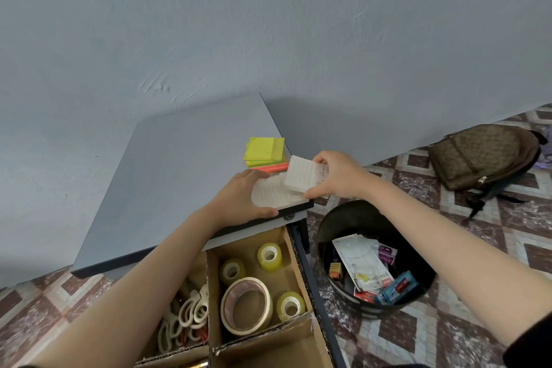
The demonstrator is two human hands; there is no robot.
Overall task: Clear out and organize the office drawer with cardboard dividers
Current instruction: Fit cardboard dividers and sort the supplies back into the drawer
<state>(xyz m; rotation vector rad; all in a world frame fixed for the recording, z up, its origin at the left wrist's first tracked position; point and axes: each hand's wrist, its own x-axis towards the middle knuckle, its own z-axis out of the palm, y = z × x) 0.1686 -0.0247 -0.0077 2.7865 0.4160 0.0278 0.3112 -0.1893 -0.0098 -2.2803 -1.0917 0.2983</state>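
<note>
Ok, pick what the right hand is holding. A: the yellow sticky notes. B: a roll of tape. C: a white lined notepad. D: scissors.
C: the right hand pinches a white lined notepad just above a second pad that the left hand holds. The tape rolls and scissors lie in the drawer, and the sticky notes lie on the desk.
</note>
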